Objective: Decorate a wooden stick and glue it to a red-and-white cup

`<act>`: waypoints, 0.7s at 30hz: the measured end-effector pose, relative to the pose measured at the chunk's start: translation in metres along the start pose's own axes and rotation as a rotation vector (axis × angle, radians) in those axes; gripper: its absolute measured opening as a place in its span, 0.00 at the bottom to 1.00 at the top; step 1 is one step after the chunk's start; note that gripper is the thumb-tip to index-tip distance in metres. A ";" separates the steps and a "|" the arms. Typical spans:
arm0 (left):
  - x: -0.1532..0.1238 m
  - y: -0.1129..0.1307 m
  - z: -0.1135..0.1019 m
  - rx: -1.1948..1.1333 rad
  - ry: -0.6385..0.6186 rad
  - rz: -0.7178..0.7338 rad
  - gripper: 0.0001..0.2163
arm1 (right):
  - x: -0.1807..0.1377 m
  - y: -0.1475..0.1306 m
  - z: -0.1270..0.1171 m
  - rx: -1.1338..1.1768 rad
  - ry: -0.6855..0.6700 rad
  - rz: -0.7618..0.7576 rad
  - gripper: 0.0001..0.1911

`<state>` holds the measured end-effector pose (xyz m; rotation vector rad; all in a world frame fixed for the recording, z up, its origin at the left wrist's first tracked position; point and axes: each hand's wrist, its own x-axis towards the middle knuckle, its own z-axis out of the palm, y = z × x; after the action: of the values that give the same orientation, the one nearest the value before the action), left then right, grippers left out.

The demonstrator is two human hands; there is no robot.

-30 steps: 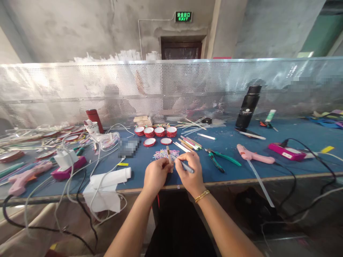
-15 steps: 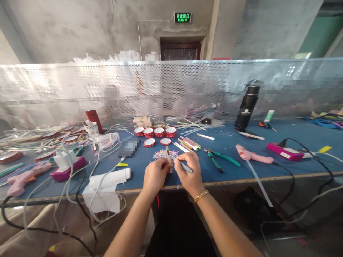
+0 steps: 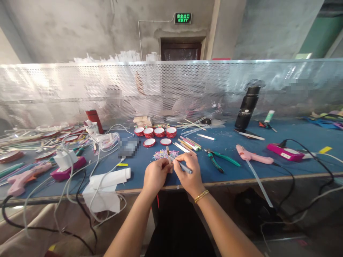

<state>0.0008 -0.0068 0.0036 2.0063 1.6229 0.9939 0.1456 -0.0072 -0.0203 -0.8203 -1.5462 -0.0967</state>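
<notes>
Left hand (image 3: 157,175): thumb and fingers pinched together on a flat stick (image 3: 168,152), no gap seen. Right hand (image 3: 194,178): fingers wrapped around a grey-blue pen (image 3: 186,168) in a writing grip, tip aimed left at the stick. Whether the tip touches can't be told; fingertips crowd that spot.

Stick is held just above the near edge of the bench (image 3: 150,178), between the hands, long axis pointed away from the body. It is probably pinched low so the far part is left exposed and the piece is steadied against pen pressure. Forearms are angled in, likely so both hands can be braced close together.

Look of the stick: narrow, pale wood tone, darker brown patch toward the far end; middle covered by fingers, fine marks too small to read.

Just beyond, a heap of coloured loops (image 3: 162,154) is spread. Loose pens (image 3: 189,142) are laid to the right, presumably for easy reach, with pliers (image 3: 222,159) beside them. Farther back, red-rimmed lids (image 3: 160,132) are stacked in a row, apparently to save space.
</notes>
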 end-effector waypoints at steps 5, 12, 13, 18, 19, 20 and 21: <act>-0.001 0.002 -0.001 0.001 0.003 -0.006 0.10 | -0.001 0.001 0.001 -0.015 0.026 0.007 0.06; 0.000 0.001 0.000 -0.011 0.006 -0.003 0.10 | -0.002 0.002 0.001 -0.024 0.038 0.015 0.07; 0.000 0.001 0.000 -0.011 0.007 -0.002 0.10 | -0.002 0.001 0.000 -0.022 0.037 0.010 0.07; 0.000 0.001 0.000 -0.018 0.005 -0.004 0.11 | 0.000 -0.001 0.000 -0.011 0.010 -0.004 0.07; 0.000 0.001 0.000 -0.017 0.004 -0.003 0.11 | 0.000 -0.001 0.000 -0.012 0.004 -0.001 0.07; 0.000 0.001 0.000 -0.015 0.004 -0.002 0.11 | 0.000 -0.001 0.000 -0.014 -0.001 0.003 0.07; 0.000 0.001 0.000 -0.012 0.003 -0.001 0.11 | 0.000 -0.001 0.000 -0.016 -0.003 0.008 0.07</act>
<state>0.0012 -0.0066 0.0044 1.9975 1.6153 1.0046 0.1453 -0.0082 -0.0194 -0.8397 -1.5463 -0.1023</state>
